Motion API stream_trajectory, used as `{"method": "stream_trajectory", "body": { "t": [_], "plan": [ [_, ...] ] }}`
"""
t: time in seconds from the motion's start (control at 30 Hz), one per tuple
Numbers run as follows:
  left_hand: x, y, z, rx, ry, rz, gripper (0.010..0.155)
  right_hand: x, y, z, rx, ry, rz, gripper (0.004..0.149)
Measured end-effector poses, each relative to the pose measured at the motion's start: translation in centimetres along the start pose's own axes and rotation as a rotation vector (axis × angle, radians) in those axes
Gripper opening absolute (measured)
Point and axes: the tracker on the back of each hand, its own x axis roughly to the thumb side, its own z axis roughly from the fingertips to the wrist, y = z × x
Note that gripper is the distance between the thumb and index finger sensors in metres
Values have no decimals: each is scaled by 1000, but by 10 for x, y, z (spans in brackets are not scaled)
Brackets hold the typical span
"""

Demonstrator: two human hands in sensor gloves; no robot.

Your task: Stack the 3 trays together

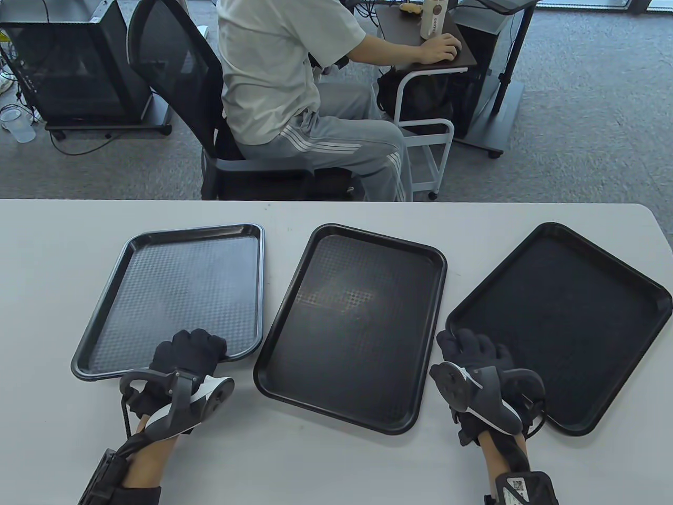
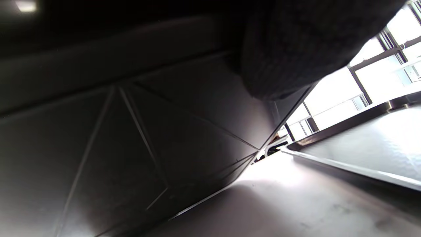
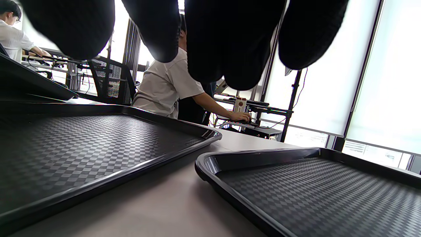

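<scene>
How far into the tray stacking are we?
Done: nothing stacked; all three trays lie apart on the table. In hand: the left hand holds the near edge of the left tray, whose underside shows in the left wrist view, so it looks tilted up. The right hand hangs over the right tray corner. Left: both stackings, presumably onto the middle tray.

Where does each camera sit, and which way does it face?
Table view: above, looking down at three trays; both hands show, left hand, right hand.
Left wrist view: under the raised left tray, facing its underside; a gloved finger at top.
Right wrist view: low over the table, facing the middle tray and right tray; fingers at top.
Shared: the middle tray.
</scene>
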Motion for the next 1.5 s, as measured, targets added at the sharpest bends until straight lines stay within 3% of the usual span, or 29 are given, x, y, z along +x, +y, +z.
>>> {"method": "stream_trajectory", "body": {
  "t": [0.27,0.53,0.9,1.13,1.5],
  "plan": [
    [0,23,3,114,31,66,41,-1,-2,0,-15,0,-3,62],
    [15,60,8,258,-30,64,41,-7,-8,1,-39,22,-18,62],
    [72,104,-22,334,-154,98,40,-12,-11,3,-58,47,-33,62],
    [114,110,-37,336,-211,130,40,-17,-13,3,-68,61,-42,63],
    [168,88,-35,274,-324,163,40,-20,-12,3,-63,69,-41,62]
  ]
}}
